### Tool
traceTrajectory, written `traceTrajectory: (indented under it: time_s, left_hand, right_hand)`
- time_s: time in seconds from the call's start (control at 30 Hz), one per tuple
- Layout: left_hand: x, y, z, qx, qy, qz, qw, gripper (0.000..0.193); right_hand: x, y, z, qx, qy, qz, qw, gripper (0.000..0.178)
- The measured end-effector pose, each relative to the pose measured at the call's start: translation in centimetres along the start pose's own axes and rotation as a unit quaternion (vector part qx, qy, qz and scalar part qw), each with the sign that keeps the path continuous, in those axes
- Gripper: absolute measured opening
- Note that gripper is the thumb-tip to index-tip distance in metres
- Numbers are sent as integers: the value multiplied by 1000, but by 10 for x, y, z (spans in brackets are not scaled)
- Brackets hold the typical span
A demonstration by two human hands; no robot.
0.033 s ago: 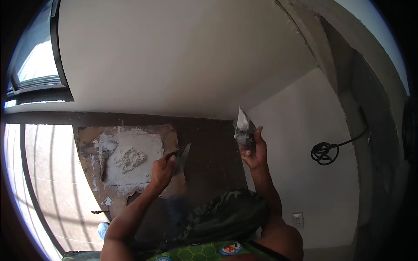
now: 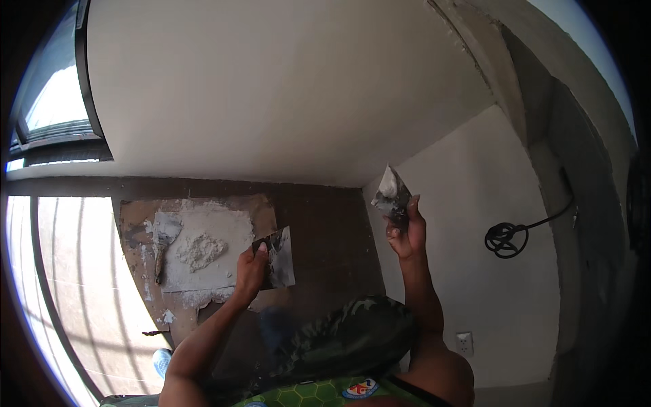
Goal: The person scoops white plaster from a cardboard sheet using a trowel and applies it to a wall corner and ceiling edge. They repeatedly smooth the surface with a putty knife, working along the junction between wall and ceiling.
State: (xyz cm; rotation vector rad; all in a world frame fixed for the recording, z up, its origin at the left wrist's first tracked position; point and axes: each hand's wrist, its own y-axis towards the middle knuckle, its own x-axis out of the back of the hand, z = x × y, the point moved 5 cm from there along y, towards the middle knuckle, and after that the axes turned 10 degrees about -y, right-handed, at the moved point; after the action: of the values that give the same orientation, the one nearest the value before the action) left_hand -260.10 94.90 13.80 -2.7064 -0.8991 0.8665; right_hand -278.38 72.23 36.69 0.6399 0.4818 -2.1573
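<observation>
My left hand is closed on the dark handle of a wide putty knife. Its flat grey blade, smeared with white, faces up beside the board. Raised near the wall corner, my right hand grips a smaller putty knife with its blade pointing up. A lump of white putty sits on that blade, which appears apart from the wall. To the left of my left hand, a pile of white putty lies on a white-coated board.
Another putty-covered scraper rests on the board, which lies on stained cardboard. Pale walls meet at a corner ahead. A coiled black cable hangs on the right wall above a socket. A window is at upper left.
My right hand and its putty knife have moved slightly right, and the blade has turned. The wide knife in my left hand has rotated to show more of its blade.
</observation>
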Motion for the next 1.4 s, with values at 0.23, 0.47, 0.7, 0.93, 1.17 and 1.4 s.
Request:
traceTrajectory:
  time_s: [0.23, 0.47, 0.7, 0.93, 1.17, 1.4]
  left_hand:
    - [7, -17, 169, 144, -173, -84, 971, 30]
    - [9, -56, 167, 73, -107, -90, 988, 43]
    - [-22, -68, 144, -73, -132, -118, 981, 37]
    - [-29, -70, 133, -163, 37, -121, 979, 32]
    - [-32, -69, 122, -145, 18, -128, 981, 33]
    - [-27, -68, 130, -168, 55, -149, 973, 32]
  right_hand:
    - [89, 67, 208, 204, -389, -257, 861, 42]
    - [114, 155, 334, 288, -540, -414, 674, 47]
    - [90, 185, 300, 291, -648, -377, 594, 55]
    - [113, 172, 311, 298, -590, -390, 642, 48]
    - [117, 153, 338, 326, -601, -440, 582, 52]
    - [111, 188, 364, 287, -685, -418, 523, 58]
